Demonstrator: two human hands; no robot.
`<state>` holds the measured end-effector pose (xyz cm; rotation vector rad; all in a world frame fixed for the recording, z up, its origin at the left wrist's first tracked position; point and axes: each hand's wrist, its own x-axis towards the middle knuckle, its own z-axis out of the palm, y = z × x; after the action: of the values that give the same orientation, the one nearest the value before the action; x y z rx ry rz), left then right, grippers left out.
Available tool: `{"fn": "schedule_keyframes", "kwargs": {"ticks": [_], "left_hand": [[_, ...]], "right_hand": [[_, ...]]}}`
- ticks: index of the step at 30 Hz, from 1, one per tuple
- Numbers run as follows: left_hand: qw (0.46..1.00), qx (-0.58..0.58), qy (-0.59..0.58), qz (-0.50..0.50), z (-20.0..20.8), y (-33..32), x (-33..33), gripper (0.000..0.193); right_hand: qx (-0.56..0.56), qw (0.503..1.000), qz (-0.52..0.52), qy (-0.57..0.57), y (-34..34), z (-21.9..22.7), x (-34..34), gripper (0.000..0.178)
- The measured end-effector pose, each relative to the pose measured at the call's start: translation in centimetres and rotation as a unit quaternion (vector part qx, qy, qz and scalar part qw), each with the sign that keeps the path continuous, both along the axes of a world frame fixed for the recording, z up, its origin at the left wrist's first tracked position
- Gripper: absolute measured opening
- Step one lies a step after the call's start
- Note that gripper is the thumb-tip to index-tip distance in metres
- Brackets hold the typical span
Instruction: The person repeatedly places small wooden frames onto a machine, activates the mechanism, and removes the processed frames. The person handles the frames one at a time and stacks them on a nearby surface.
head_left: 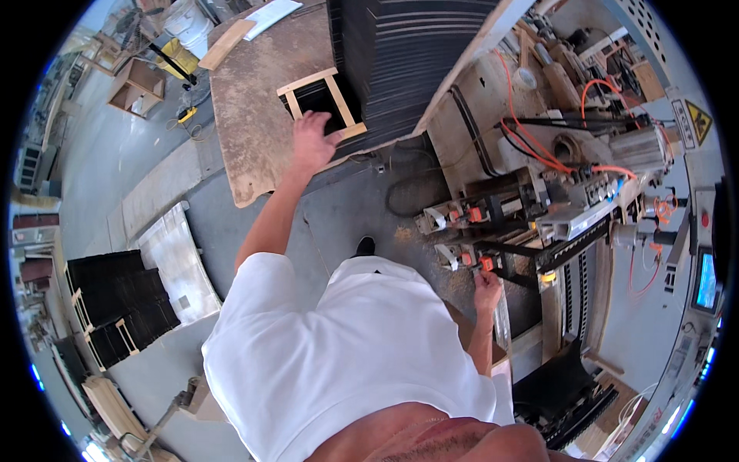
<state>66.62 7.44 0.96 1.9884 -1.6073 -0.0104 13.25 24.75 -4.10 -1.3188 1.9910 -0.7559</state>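
Note:
My left hand (312, 140) reaches forward over the brown tabletop (254, 115), fingers spread and apart. It is at the near left corner of a small light-wood frame (336, 91), which has dark material inside it. Whether the fingertips touch the wood I cannot tell. Beyond the frame's right side rises a tall stack of black sheets (419, 61). My right hand (486, 291) is low at my right side, its fingers closed just below an orange-red clamp piece (486, 263) on a machine. What those fingers hold, if anything, is too small to make out.
The machine (577, 208) with orange air hoses fills the right side. At its edge stands a panel with a blue screen (706, 281). A pile of black panels (123, 304) lies on the left beside a pale board (177, 262). A wooden box (137, 87) stands farther off.

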Motion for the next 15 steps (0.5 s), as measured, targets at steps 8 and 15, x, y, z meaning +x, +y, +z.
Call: {"fn": "schedule_keyframes", "kwargs": {"ticks": [8,15], "left_hand": [[0.995,0.096,0.012,-0.039,-3.2,-0.8,-0.9,0.041],[0.998,-0.028,-0.006,-0.054,-2.7,0.1,-4.4,0.048]], "right_hand": [[-0.011,1.000,-0.015,0.002,3.0,0.1,-4.1,0.017],[-0.065,0.990,-0.115,0.056,11.9,3.6,-10.0,0.019]]}}
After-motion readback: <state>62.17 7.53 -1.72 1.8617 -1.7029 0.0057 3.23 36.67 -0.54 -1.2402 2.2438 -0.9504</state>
